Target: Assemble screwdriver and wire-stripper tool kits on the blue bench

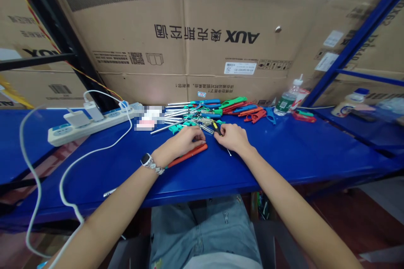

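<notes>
My right hand (233,138) is closed around a small screwdriver (216,127) with a black and yellow handle. Its thin metal shaft slants down toward the table's front. Just to the left, my left hand (186,141) has its fingers curled together; whatever they pinch is hidden or too small to name. Under that hand lies an orange-red handle (189,155), slanting across the table. A metal rod end (109,192) shows beyond the left forearm; whether it belongs to that handle I cannot tell. Behind both hands spreads a pile of metal rods (173,113) and green plastic parts (177,127).
Red, blue and green plastic pieces (233,103) continue the pile rightward. A white power strip (94,124) with plugged chargers and loose cables occupies the left. Bottles (285,98) stand at the right. Large cardboard boxes (205,8) wall the back of the blue table (284,155).
</notes>
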Demonstrator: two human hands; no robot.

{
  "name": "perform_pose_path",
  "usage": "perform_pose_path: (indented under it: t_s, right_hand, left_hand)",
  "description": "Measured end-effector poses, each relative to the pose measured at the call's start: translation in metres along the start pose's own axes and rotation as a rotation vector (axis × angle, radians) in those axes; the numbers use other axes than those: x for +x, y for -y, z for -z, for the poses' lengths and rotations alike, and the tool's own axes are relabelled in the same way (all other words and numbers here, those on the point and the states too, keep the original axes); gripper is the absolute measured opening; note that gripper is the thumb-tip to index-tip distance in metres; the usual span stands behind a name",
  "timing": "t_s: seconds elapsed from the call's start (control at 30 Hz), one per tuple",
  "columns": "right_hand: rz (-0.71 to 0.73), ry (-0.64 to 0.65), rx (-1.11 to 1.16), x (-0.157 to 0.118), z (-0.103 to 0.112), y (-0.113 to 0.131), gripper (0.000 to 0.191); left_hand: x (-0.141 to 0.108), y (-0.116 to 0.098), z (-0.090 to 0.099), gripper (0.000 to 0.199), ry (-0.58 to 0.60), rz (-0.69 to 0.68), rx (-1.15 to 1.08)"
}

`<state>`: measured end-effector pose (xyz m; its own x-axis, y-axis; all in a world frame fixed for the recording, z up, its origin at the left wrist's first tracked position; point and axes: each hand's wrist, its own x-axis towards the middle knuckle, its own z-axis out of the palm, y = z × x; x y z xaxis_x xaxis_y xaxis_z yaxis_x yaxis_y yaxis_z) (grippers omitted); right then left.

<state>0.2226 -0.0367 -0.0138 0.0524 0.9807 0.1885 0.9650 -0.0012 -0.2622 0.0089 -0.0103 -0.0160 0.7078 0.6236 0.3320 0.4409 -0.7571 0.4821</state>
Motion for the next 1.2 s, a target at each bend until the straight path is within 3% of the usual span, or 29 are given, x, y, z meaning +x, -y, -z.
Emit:
perform_pose_path:
  t_s: [0.27,0.4,0.47,0.53,0.63,0.83,1.07,1.2]
  right_hand:
    - [-0.039,0.078,-0.038,0.003,-0.001,-0.005,0.028]
    - [-0.035,-0.012,0.026,0.0,0.0,-0.003,0.035]
    - [0.075,-0.122,0.087,-0.003,0.001,0.0,0.031]
    - [0.275,-0.157,0.211,-0.005,-0.001,0.005,0.024]
    - [0.489,-0.029,0.415,-0.006,-0.008,0.013,0.024]
    - [0.51,0.132,0.587,-0.003,-0.018,0.013,0.022]
    - [0.505,0.115,0.439,-0.012,-0.01,0.013,0.029]
    - [0.516,0.119,0.404,-0.013,-0.008,0.014,0.021]
  left_hand:
    - [-0.001,0.001,0.001,0.019,-0.006,-0.014,-0.003]
    - [0.0,0.0,0.0,0.018,-0.006,-0.02,0.023]
    - [0.0,-0.002,0.002,0.016,-0.036,-0.014,0.028]
    - [0.001,-0.005,0.005,0.015,-0.095,-0.012,0.016]
    - [0.002,-0.009,0.011,0.015,-0.184,-0.001,-0.03]
    - [0.008,-0.011,0.014,0.012,-0.319,0.057,-0.139]
    - [0.004,0.011,0.02,0.014,-0.282,0.073,-0.002]
    - [0.0,0.024,0.019,0.014,-0.171,0.095,0.074]
